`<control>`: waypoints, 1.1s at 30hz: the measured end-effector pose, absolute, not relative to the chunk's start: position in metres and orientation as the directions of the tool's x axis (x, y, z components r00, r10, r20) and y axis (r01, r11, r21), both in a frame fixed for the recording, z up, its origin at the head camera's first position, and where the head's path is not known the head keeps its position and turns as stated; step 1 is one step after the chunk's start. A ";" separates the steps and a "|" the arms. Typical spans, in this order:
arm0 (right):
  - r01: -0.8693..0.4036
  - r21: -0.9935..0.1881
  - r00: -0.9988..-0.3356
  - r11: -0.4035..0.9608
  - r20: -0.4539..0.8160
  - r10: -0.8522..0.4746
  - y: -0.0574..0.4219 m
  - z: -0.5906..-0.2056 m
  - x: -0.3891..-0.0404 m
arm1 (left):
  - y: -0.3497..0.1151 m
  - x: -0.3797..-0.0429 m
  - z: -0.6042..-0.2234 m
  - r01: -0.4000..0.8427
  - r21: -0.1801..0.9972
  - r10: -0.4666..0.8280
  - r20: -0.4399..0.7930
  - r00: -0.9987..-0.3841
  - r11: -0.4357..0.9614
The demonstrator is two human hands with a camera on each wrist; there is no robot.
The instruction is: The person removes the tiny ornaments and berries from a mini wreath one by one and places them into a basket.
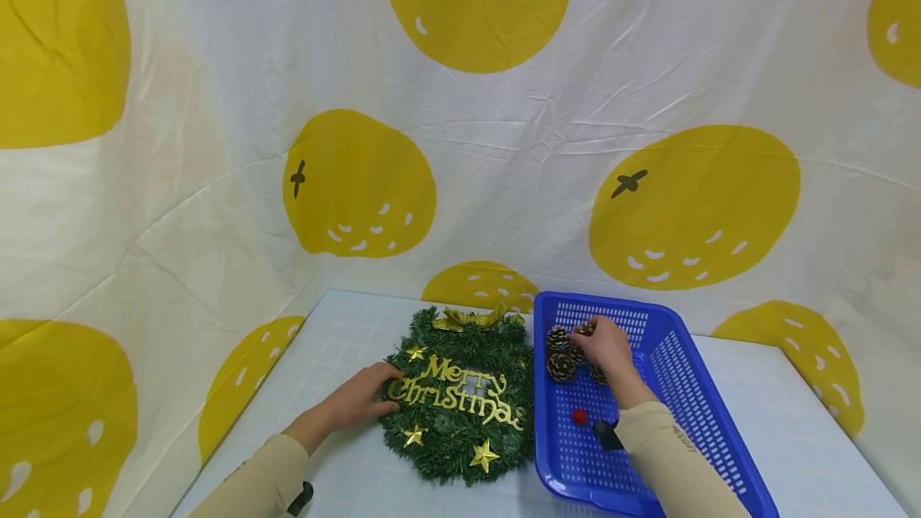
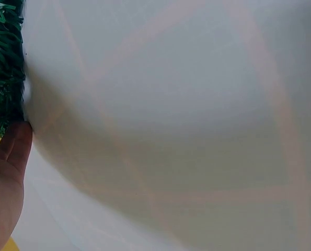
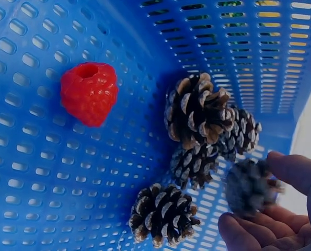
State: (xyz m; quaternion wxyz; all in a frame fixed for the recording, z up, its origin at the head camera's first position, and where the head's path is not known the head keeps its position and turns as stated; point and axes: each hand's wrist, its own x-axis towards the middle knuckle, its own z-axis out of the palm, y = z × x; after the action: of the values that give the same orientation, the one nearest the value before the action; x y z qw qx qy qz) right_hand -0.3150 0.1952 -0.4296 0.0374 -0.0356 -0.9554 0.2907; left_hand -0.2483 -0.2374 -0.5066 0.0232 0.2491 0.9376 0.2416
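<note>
My right hand [image 1: 608,346] reaches into the blue plastic basket [image 1: 543,454]. In the right wrist view its thumb and fingers hold a pine cone [image 3: 249,188], blurred, above the basket floor. Several brown, white-tipped pine cones [image 3: 197,110] lie close by, one [image 3: 163,214] slightly apart from the others. My left hand [image 1: 360,396] grips the left edge of a green Christmas wreath [image 1: 446,426], fingers and thumb at its rim. Gold "Merry Christmas" lettering [image 1: 456,398], gold stars [image 1: 484,456] and a gold bow [image 1: 471,318] decorate the wreath.
A red raspberry-like piece [image 3: 90,94] lies on the basket floor, nearer me than the cones. The basket stands right beside the wreath on a pale checked table [image 1: 345,462]. Behind hangs a white cloth [image 1: 504,198] printed with yellow fruit.
</note>
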 end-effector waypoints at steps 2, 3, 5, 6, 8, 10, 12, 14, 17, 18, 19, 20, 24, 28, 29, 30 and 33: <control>0.047 -0.558 -0.995 0.829 0.044 0.087 0.196 -0.428 -0.314 | -0.237 -0.249 -0.507 0.459 0.465 0.482 0.076 -0.873 0.757; 0.049 -0.558 -0.996 0.829 0.040 0.086 0.197 -0.427 -0.313 | -0.237 -0.250 -0.507 0.460 0.466 0.484 0.075 -0.872 0.756; 0.051 -0.558 -0.996 0.828 0.033 0.084 0.199 -0.425 -0.311 | -0.236 -0.251 -0.507 0.460 0.473 0.487 0.072 -0.870 0.751; 0.049 -0.560 -0.996 0.827 0.034 0.082 0.200 -0.423 -0.310 | -0.236 -0.251 -0.507 0.461 0.477 0.489 0.071 -0.869 0.749; 0.047 -0.563 -0.996 0.825 0.031 0.078 0.202 -0.419 -0.307 | -0.235 -0.252 -0.507 0.462 0.484 0.494 0.070 -0.867 0.743; 0.035 -0.559 -0.997 0.829 0.040 0.069 0.205 -0.416 -0.304 | -0.234 -0.252 -0.506 0.463 0.489 0.497 0.068 -0.865 0.739; 0.023 -0.551 -0.997 0.834 0.045 0.058 0.206 -0.411 -0.300 | -0.235 -0.253 -0.506 0.466 0.487 0.499 0.071 -0.864 0.739; 0.006 -0.531 -0.998 0.847 0.052 0.040 0.207 -0.404 -0.296 | -0.235 -0.253 -0.506 0.472 0.485 0.500 0.080 -0.862 0.736; -0.047 -0.473 -0.997 0.880 0.079 -0.010 0.206 -0.392 -0.288 | -0.237 -0.253 -0.507 0.485 0.476 0.500 0.106 -0.860 0.734; -0.074 -0.445 -0.995 0.892 0.096 -0.035 0.206 -0.388 -0.286 | -0.237 -0.252 -0.507 0.491 0.470 0.500 0.116 -0.858 0.733; -0.100 -0.420 -0.992 0.902 0.110 -0.058 0.206 -0.383 -0.283 | -0.238 -0.252 -0.508 0.496 0.469 0.500 0.126 -0.857 0.731; -0.126 -0.391 -0.989 0.912 0.126 -0.083 0.206 -0.379 -0.280 | -0.238 -0.252 -0.508 0.502 0.467 0.502 0.136 -0.854 0.728; -0.208 -0.307 -0.972 0.929 0.172 -0.160 0.208 -0.363 -0.265 | -0.238 -0.252 -0.509 0.521 0.468 0.507 0.168 -0.846 0.714; -0.276 -0.260 -0.953 0.925 0.199 -0.228 0.212 -0.355 -0.244 | -0.237 -0.253 -0.508 0.519 0.484 0.506 0.170 -0.846 0.705; -0.293 -0.249 -0.948 0.923 0.202 -0.246 0.213 -0.354 -0.238 | -0.237 -0.252 -0.508 0.516 0.488 0.503 0.169 -0.847 0.704; -0.310 -0.242 -0.942 0.920 0.209 -0.262 0.214 -0.355 -0.231 | -0.238 -0.252 -0.508 0.506 0.497 0.497 0.163 -0.852 0.705; -0.347 -0.237 -0.930 0.907 0.212 -0.301 0.216 -0.356 -0.212 | -0.239 -0.249 -0.509 0.481 0.528 0.472 0.163 -0.866 0.700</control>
State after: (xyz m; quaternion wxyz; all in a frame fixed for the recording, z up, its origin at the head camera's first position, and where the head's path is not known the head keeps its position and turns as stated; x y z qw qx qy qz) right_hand -0.2120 0.2159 -0.3558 0.0856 0.1665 -0.9728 0.1363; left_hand -0.2488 -0.2388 -0.5090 -0.0076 0.2584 0.9220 0.2882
